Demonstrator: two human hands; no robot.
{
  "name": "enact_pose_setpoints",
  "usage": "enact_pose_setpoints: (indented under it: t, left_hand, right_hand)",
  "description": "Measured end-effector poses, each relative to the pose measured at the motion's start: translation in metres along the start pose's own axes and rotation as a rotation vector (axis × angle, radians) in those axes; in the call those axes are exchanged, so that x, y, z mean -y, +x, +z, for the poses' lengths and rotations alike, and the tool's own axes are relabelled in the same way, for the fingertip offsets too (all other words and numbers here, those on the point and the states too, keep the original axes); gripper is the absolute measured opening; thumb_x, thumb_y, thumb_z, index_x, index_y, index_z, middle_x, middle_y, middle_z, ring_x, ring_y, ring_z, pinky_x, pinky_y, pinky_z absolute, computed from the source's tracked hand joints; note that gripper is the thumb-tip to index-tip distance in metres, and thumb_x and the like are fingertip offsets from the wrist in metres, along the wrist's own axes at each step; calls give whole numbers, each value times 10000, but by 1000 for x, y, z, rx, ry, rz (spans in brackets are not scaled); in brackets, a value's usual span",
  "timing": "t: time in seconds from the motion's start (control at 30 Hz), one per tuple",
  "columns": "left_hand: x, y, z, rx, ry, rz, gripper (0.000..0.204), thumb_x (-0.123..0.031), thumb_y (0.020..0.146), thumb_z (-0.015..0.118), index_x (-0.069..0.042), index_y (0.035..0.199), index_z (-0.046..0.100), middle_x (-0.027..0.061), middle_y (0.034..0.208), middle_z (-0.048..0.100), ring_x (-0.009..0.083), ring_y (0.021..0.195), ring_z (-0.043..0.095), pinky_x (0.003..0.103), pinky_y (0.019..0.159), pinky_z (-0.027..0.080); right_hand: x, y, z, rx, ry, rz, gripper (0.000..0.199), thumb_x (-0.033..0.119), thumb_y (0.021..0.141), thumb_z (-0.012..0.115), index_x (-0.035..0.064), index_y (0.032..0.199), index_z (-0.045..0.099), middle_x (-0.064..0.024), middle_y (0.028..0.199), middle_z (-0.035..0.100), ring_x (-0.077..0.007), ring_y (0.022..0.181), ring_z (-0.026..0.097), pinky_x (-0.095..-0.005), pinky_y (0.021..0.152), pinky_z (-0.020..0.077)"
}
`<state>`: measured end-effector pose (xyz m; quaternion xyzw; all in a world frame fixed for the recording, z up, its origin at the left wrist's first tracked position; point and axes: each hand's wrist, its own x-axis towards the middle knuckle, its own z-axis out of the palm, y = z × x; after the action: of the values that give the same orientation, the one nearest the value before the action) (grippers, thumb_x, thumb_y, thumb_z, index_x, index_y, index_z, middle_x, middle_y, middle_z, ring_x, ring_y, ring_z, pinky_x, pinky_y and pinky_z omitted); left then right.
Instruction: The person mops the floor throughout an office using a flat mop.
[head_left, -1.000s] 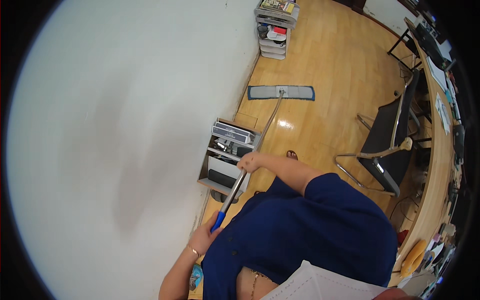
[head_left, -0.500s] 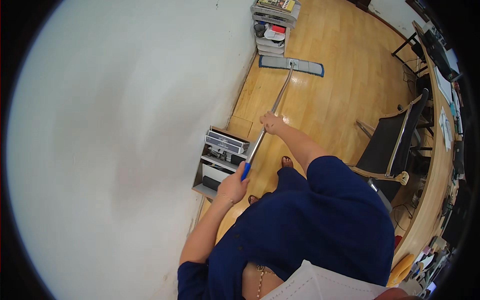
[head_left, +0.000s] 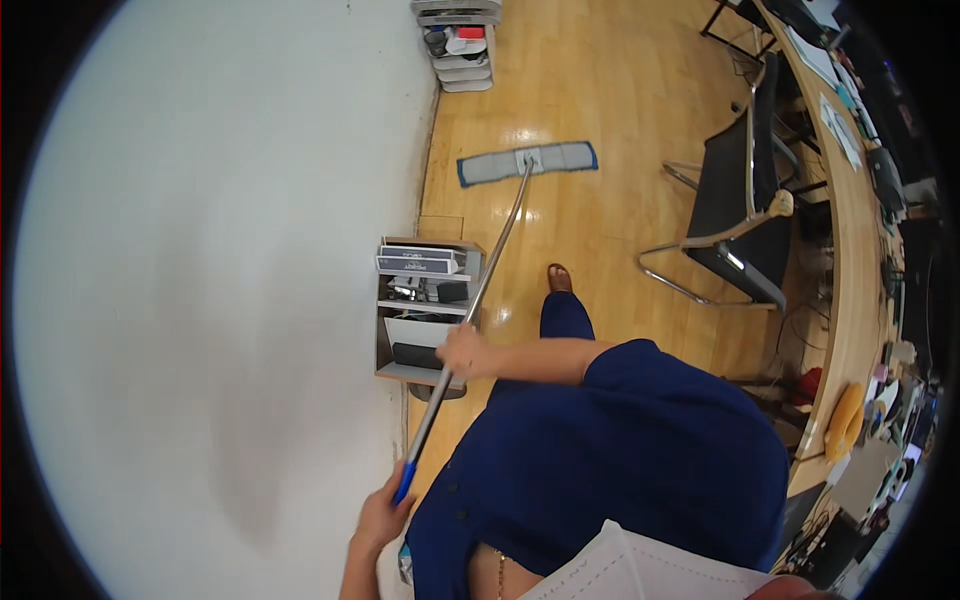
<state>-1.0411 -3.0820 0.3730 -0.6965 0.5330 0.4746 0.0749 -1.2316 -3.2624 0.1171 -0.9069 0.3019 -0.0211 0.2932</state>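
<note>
A flat floor mop with a wide grey head and blue edging lies on the wooden floor ahead. Its long metal handle slants down toward me and ends in a blue grip. My left hand is closed round that blue grip, low beside the wall. Higher up the pole, my right hand wraps round the bare metal shaft. The right forearm crosses in front of my dark blue clothing. A small shelf unit with boxes and odds and ends stands against the wall, just left of the handle.
A white wall runs along the left. Stacked trays stand against it farther off. At the right are a black chair with metal legs and a long wooden desk with papers and devices. Cables hang under the desk.
The mop head has come back toward me, away from the stacked trays, and turned slightly. Both hands have moved down and left with the handle. One foot has stepped forward.
</note>
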Motion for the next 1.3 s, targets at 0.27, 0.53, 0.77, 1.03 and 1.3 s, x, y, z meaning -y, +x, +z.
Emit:
enact_pose_setpoints:
  t: [0.27, 0.53, 0.77, 1.03, 1.3]
  left_hand:
    - [46, -118, -30, 7, 54, -71, 566, -17, 772, 612, -47, 1298, 406, 122, 1012, 623, 114, 877, 546, 259, 827, 428]
    - [-64, 11, 50, -80, -503, -89, 564, -55, 781, 592, -73, 1310, 397, 108, 955, 621, 107, 843, 555, 247, 766, 436]
    - [-164, 203, 99, -57, -180, 182, 557, -169, 804, 564, -62, 1317, 374, 102, 910, 604, 136, 772, 560, 253, 698, 437]
    - [-310, 296, 115, -80, -153, 154, 535, -162, 803, 557, -122, 1312, 395, 44, 625, 488, 136, 414, 461, 270, 332, 374]
    - [-293, 295, 112, -56, -214, 158, 492, -158, 824, 550, -146, 1296, 412, 9, 533, 414, 108, 351, 388, 257, 280, 323]
  right_hand:
    - [40, -48, -9, 89, 597, -257, 543, 418, 704, 617, 87, 1115, 488, -132, 1083, 532, -298, 1043, 479, -442, 842, 375]
    - [-228, -322, -77, -1510, 390, 1272, 850, 240, 649, 754, -27, 1304, 281, -190, 1285, 407, -305, 1174, 399, -369, 976, 327]
    - [-293, -413, -199, -1592, 271, 1184, 783, 209, 597, 777, -14, 1240, 392, -185, 1171, 512, -251, 1077, 507, -324, 906, 396]
    - [-303, -436, -220, -1357, 433, 1448, 356, 164, 683, 655, 49, 1015, 600, -154, 866, 638, -173, 810, 626, -320, 722, 471]
    - [-260, -616, -118, -1377, 140, 1456, 387, 183, 628, 743, 27, 954, 605, -67, 896, 634, -171, 756, 593, -331, 689, 469]
